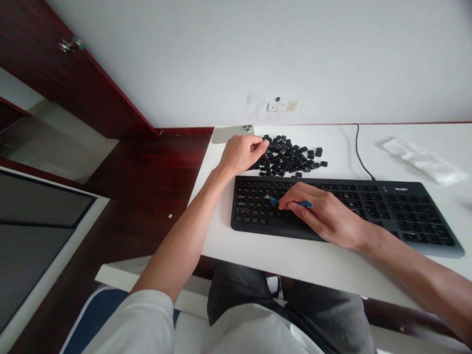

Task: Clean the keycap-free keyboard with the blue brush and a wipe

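Note:
A black keyboard [254, 227] lies on the white desk. Its left part shows bare key sockets without keycaps. My right hand [324, 211] is closed around a small blue brush [305, 203] and rests over the keyboard's left half. The brush's pale bristle end points left, down at the sockets. My left hand [241, 152] is at the left edge of a heap of loose black keycaps [289, 156] behind the keyboard. Its thumb and forefinger are pinched together beside the heap; whether a keycap is between them is hidden.
A phone [228, 134] lies at the desk's back left corner, just behind my left hand. The keyboard's cable [359, 147] runs back to the wall. A clear plastic packet [424, 160] lies at the right. Wall sockets [282, 106] sit above the desk.

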`<state>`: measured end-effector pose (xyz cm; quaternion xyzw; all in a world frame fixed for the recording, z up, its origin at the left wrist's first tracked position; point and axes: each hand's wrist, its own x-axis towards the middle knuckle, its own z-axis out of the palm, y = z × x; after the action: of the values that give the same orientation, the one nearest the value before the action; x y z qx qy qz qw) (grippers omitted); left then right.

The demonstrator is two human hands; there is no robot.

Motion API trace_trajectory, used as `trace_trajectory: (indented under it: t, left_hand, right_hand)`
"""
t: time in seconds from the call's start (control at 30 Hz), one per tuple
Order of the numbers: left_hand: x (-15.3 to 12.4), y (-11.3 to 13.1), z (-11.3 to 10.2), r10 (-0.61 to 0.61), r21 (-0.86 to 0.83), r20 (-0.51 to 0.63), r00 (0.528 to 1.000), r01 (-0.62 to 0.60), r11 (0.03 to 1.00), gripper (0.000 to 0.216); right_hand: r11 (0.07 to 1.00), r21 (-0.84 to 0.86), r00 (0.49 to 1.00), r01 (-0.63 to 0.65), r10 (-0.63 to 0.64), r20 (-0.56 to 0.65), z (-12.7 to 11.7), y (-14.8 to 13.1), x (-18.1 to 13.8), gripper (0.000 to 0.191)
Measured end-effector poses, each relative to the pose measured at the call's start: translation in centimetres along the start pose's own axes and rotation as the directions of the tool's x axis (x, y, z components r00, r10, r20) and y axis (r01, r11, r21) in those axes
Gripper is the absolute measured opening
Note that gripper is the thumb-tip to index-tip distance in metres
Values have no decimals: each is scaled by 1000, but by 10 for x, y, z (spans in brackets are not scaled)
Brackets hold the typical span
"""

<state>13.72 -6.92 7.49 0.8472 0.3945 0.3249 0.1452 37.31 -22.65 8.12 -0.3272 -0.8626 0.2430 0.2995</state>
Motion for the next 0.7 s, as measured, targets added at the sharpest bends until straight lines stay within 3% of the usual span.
trace_trajectory:
  t: [0.07, 0.2, 0.37, 0.5, 0.63, 0.7]
  left_hand:
    - [0, 0, 1, -8, -1, 16, 1000, 8, 1000, 46]
    - [0, 0, 1, -3, -13, -1, 1000, 3, 1000, 47]
    - [-1, 3, 2, -22, -11, 31, 999, 22, 1000, 45]
    - [-1, 4, 3, -25, -10, 32, 999, 26, 1000, 44]
    - [-1, 2, 4, -26, -20, 33, 999, 27, 999, 45]
    - [-2, 2, 5, -34, -19, 52, 998, 35, 999, 44]
  right_hand:
    - [999, 43, 999, 32, -34, 36, 0, -3, 0, 20]
    - [1000, 3, 998, 22, -21, -62, -3, -2, 0, 18]
    - [998, 37, 998, 49, -50, 37, 1, 2, 0, 21]
    - [999, 28, 998, 38, -36, -58, 1, 2, 0, 20]
    - [999, 34, 999, 39, -40, 20, 1, 3, 0, 20]
    - [998, 41, 998, 56, -56, -1, 1, 5, 1, 21]
